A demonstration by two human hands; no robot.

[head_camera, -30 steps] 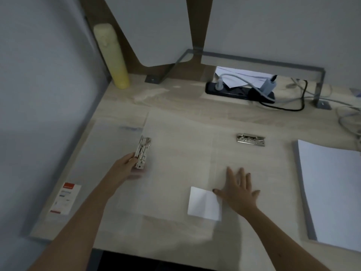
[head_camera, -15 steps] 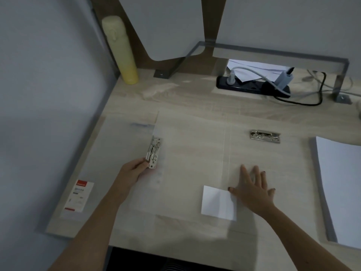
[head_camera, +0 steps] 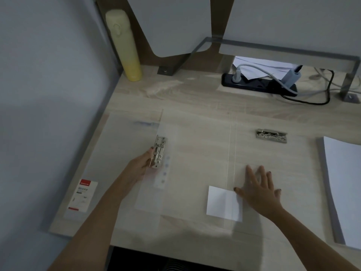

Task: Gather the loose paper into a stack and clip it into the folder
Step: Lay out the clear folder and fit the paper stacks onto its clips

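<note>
A translucent folder lies open across the desk. On its left part is a metal clip, and my left hand grips the clip's near end with curled fingers. Beside it a translucent strip with punched holes looks blurred. A second metal clip sits on the folder's right panel. My right hand presses flat on that panel with spread fingers, next to a small white sheet under the plastic. The stack of white paper lies at the desk's right edge, untouched.
A yellow bottle stands in the back left corner against the wall. A black power strip with plugs and cables lies at the back. A red-and-white product label shows near the desk's left front edge.
The view has shifted, so everything sits further right. My left hand keeps its hold on the left clip, and the holed strip beside it now shows blurred. My right hand stays flat.
</note>
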